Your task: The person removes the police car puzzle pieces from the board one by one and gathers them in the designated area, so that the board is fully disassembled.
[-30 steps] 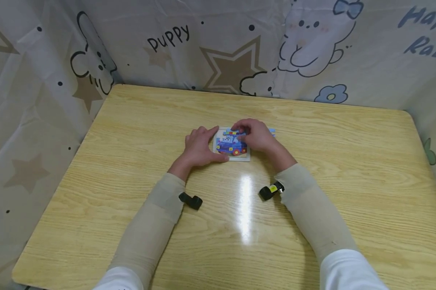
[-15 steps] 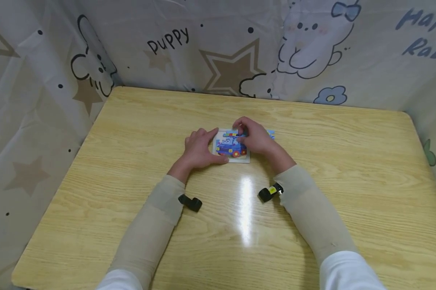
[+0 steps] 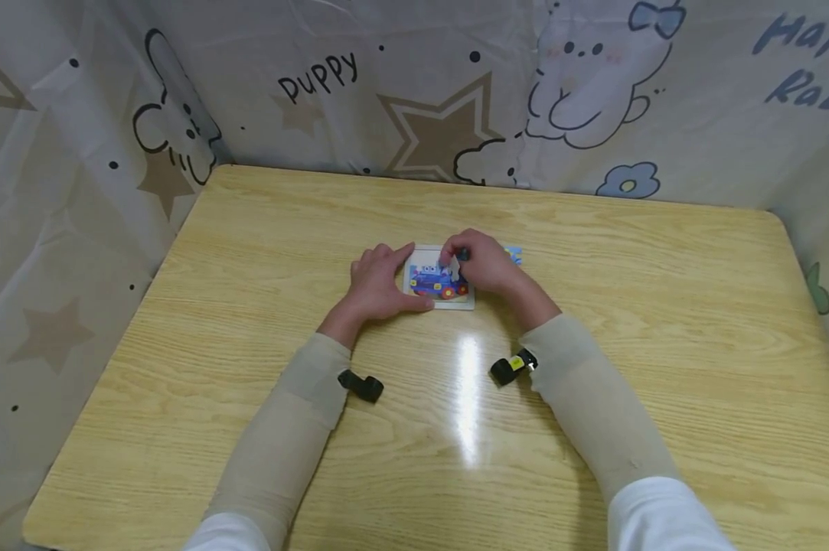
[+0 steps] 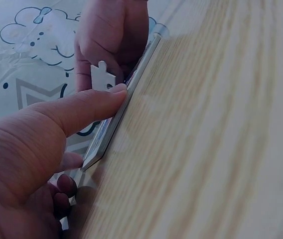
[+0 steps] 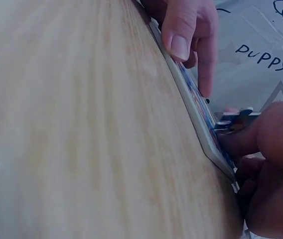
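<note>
A small jigsaw puzzle board (image 3: 448,304) with a pale rim lies on the table, showing a blue cartoon car with red wheels. My left hand (image 3: 376,282) rests at its left side, index finger at the far left corner and thumb pressing the near rim. Above the board's upper right part, my right hand (image 3: 486,260) pinches a puzzle piece (image 4: 102,77) between thumb and fingers. The piece stands tilted up, its plain grey back showing in the left wrist view; its printed side is partly seen in the right wrist view. The board's upper part is pale and bare.
Blue puzzle pieces (image 3: 514,254) lie just right of the board, partly behind my right hand. The wooden table (image 3: 662,321) reaches back to a printed curtain (image 3: 262,115). A black wrist camera (image 3: 362,386) is strapped to the left sleeve, another (image 3: 513,367) to the right.
My right hand has lifted a piece from the board's top and tilted it up, so the car's roof with the coloured lights is gone from the picture. The left hand stays put.
</note>
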`<state>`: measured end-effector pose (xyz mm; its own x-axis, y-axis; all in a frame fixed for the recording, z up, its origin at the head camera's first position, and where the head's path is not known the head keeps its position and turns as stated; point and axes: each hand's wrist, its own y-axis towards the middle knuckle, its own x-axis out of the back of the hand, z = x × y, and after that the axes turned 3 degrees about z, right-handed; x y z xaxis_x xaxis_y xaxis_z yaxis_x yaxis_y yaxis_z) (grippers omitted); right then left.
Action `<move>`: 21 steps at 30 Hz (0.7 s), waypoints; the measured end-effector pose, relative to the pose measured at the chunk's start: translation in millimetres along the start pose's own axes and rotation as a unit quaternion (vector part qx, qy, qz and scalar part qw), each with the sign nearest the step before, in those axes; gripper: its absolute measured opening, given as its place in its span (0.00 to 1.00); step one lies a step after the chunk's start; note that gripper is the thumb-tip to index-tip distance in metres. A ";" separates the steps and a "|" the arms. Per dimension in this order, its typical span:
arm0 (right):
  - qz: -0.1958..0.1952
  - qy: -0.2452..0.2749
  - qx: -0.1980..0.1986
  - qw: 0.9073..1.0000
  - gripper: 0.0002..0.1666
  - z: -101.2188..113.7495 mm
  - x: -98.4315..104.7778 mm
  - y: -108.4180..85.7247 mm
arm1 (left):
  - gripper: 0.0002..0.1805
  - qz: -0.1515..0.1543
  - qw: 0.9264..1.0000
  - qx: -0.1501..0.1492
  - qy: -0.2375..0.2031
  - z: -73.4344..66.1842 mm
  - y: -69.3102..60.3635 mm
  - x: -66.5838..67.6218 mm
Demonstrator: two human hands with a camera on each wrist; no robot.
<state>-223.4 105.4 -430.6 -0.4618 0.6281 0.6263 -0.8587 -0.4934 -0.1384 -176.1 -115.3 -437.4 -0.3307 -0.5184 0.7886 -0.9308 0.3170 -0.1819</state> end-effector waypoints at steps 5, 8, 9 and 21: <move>-0.010 0.012 -0.001 1.000 0.31 -1.6 -0.1 -2.1 | 0.59 0.001 1.000 0.000 0.003 0.3 -0.1 -0.6; -0.013 0.027 0.002 1.000 0.34 -2.9 1.0 -3.0 | 0.59 0.002 1.000 0.001 0.004 0.2 0.1 -0.7; -0.013 0.030 0.007 0.999 0.34 -3.5 1.3 -3.2 | 0.59 0.002 1.000 0.002 0.004 0.2 0.3 -0.7; -0.042 0.080 0.076 0.993 0.22 -8.8 -0.9 -14.6 | 0.60 0.002 1.000 0.001 0.012 1.4 0.6 -1.3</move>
<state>-212.4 117.3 -435.8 -0.4297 0.7521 0.4998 -0.8578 -0.5128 0.0341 -176.4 -115.5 -439.4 -0.3307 -0.4984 0.8014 -0.9299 0.3169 -0.1866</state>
